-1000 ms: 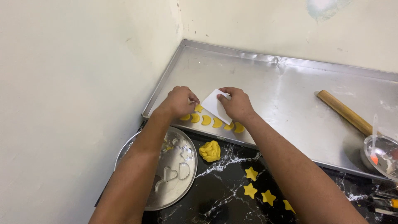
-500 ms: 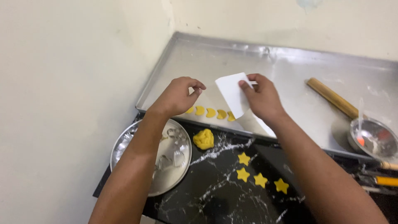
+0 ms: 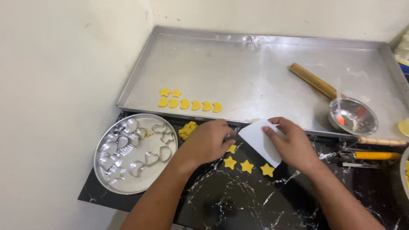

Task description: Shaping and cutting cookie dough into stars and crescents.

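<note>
My right hand (image 3: 294,145) holds a white plastic scraper (image 3: 260,140) flat over the black marble counter (image 3: 230,196). My left hand (image 3: 208,142) rests beside it, fingertips pinched against the scraper's edge over a yellow dough star (image 3: 231,148). Three more yellow stars (image 3: 247,166) lie in a row just below the hands. A lump of yellow dough (image 3: 187,129) sits left of my left hand. On the big metal tray (image 3: 255,64), a row of yellow crescents (image 3: 189,104) lies with two stars (image 3: 169,92) above it.
A round metal plate (image 3: 106,181) with several metal cookie cutters sits at the left counter edge. A wooden rolling pin (image 3: 313,80) and a small steel bowl (image 3: 353,117) lie on the tray's right side. Tools with yellow handles (image 3: 375,155) lie at the right.
Both hands drew back from the crescent row on the tray to the marble counter, carrying the scraper down to the stars. Two stars now lie above the crescents.
</note>
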